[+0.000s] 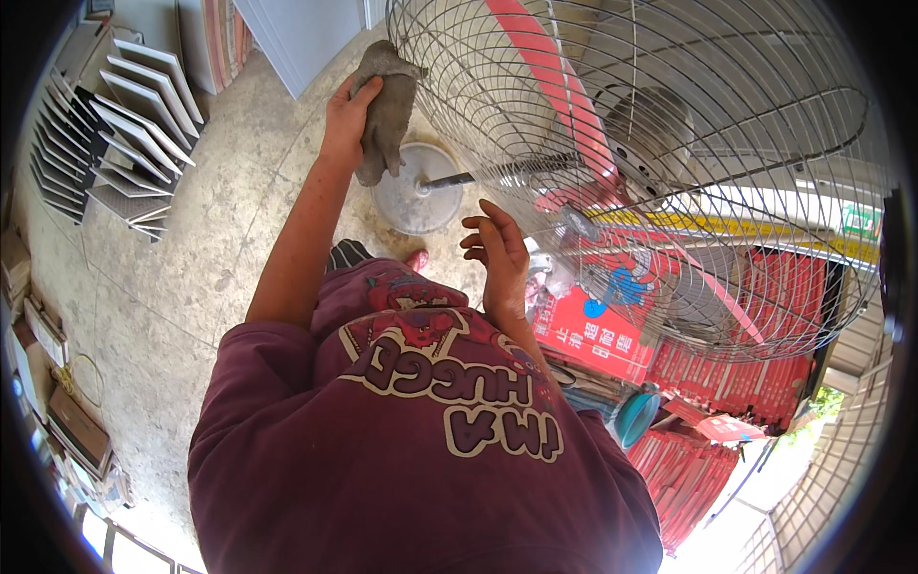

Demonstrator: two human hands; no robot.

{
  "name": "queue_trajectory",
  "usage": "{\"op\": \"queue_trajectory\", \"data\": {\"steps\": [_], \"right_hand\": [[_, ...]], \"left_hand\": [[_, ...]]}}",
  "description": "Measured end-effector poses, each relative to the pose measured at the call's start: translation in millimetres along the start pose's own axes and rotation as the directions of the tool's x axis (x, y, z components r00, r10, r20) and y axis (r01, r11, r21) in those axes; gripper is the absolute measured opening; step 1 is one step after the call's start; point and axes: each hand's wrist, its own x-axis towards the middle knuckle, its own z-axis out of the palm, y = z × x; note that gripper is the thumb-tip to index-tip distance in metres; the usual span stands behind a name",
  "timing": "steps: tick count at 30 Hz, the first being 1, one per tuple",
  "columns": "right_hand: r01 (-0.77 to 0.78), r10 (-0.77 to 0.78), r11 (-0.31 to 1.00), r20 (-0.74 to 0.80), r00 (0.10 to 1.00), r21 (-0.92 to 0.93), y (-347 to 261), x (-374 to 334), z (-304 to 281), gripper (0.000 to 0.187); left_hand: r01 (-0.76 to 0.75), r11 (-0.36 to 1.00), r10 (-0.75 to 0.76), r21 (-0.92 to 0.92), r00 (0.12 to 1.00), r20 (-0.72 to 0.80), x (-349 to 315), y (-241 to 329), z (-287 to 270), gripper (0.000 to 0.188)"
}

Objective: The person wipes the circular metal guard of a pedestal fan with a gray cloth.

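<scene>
My left hand (346, 122) is closed on a dirty grey cloth (392, 110), thumb across it, and the cloth hangs down from the grip. Its upper end is at the left rim of a large pedestal fan (579, 223) with a wire cage and red blades; whether it touches the wire I cannot tell. My right hand (501, 256) is empty, its fingers loosely bent and apart, just left of the cage. Below the cloth, the fan's round grey base (418, 212) rests on the floor.
Red packages (736, 383) are stacked at the right, below and behind the fan. A teal round container (636, 419) lies beside them. At the far left, a rack holds several upright tile-like panels (143, 105). The concrete floor (239, 163) lies between.
</scene>
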Motion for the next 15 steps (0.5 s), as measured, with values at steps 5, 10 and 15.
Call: {"op": "queue_trajectory", "data": {"steps": [5, 10, 15], "right_hand": [[0.000, 0.000, 1.000, -0.001, 1.000, -0.001, -1.1, -0.8, 0.6, 0.032], [0.004, -0.004, 1.000, 0.001, 1.000, 0.004, 1.2, -0.7, 0.5, 0.032], [0.009, -0.009, 1.000, 0.025, 1.000, -0.019, 5.1, -0.8, -1.9, 0.034]], "left_hand": [[0.037, 0.986, -0.033, 0.162, 0.999, -0.027, 8.4, -26.2, -11.3, 0.035], [0.059, 0.968, -0.076, 0.245, 0.995, 0.059, -6.9, -54.1, -19.5, 0.036], [0.041, 0.979, -0.069, 0.201, 0.989, 0.134, -29.6, -34.8, -18.8, 0.033]]}}
